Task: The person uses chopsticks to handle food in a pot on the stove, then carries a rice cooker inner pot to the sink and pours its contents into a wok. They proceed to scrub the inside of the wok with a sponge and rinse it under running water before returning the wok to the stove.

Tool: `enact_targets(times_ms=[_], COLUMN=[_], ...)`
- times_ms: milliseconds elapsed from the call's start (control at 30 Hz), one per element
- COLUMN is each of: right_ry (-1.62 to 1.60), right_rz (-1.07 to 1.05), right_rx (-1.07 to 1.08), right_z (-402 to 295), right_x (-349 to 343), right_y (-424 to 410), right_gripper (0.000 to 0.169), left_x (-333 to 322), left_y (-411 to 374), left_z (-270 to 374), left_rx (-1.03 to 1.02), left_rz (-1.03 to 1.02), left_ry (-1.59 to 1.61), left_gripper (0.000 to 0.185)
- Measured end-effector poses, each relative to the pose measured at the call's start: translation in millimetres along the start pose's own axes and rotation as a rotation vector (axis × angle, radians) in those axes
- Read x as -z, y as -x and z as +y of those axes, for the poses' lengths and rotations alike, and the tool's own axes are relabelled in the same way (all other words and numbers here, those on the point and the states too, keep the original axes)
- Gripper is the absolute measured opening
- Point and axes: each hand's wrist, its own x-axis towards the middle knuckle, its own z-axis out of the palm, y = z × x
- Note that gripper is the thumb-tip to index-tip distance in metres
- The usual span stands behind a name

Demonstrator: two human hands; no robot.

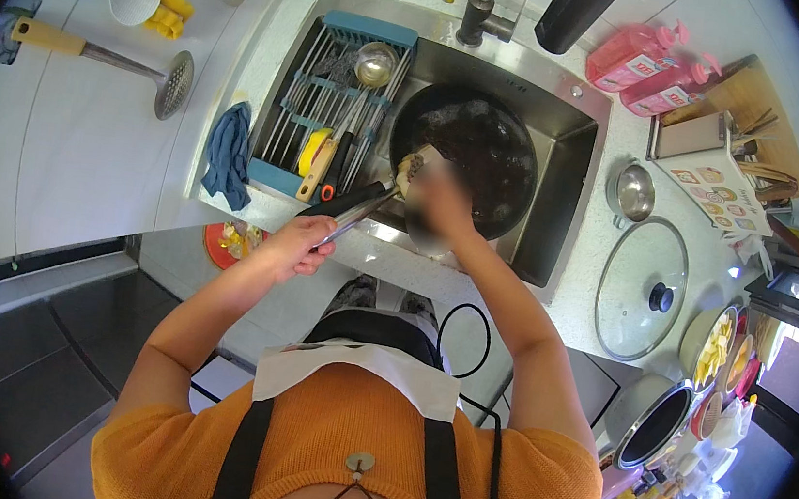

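Note:
My left hand (298, 245) grips a shiny metal handle (355, 219) in front of the sink. The black handle (346, 199) of a large dark wok (506, 136) runs close alongside it; whether my fingers touch that one too, I cannot tell. The wok rests in the stainless steel sink (573, 195), its inside wet and dark. Over the wok's near left side is my right hand (441, 199), blurred, against a pale and brown piece (412, 167) at the metal handle's far end. The blur hides my right fingers and what that piece is.
A dish rack (288, 128) with a ladle (375, 64) and a yellow-handled peeler-like tool (315, 153) spans the sink's left. Right of the sink are a metal cup (633, 192) and glass lid (643, 290). A faucet (476, 20) stands behind; a blue cloth (229, 155) drapes left.

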Motion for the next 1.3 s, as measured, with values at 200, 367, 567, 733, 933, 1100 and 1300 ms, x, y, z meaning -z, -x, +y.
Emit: enact_targets(times_ms=[200,367,567,733,933,1100,1300], right_ry=[0.147,0.296,0.191,0.1,0.123,0.293,0.529], right_rz=[0.019,0.018,-0.003,-0.119,-0.255,-0.177,-0.254], right_rx=[0.034,-0.192,-0.085,0.01,-0.072,0.014,-0.25], right_z=[32,53,49,45,50,64,105], right_x=[-15,-12,-24,-39,-33,-29,-19], right_y=[-13,-41,-32,-20,-21,-20,-33], right_gripper=[0.036,0.05,0.047,0.052,0.053,0.045,0.036], left_x=[1,2,5,-4,-6,-12,-13], left_y=[3,6,-1,-21,-52,-57,-55], left_z=[-13,-13,-10,-8,-1,-11,-9], left_rx=[0.004,-0.024,-0.078,-0.041,0.227,0.182,0.182], left_rz=[0.039,0.066,0.033,-0.045,-0.22,-0.186,-0.183], left_ry=[-0.064,-0.108,-0.058,0.119,0.453,0.396,0.395], left_gripper=[0.02,0.015,0.013,0.015,0.024,0.027,0.023])
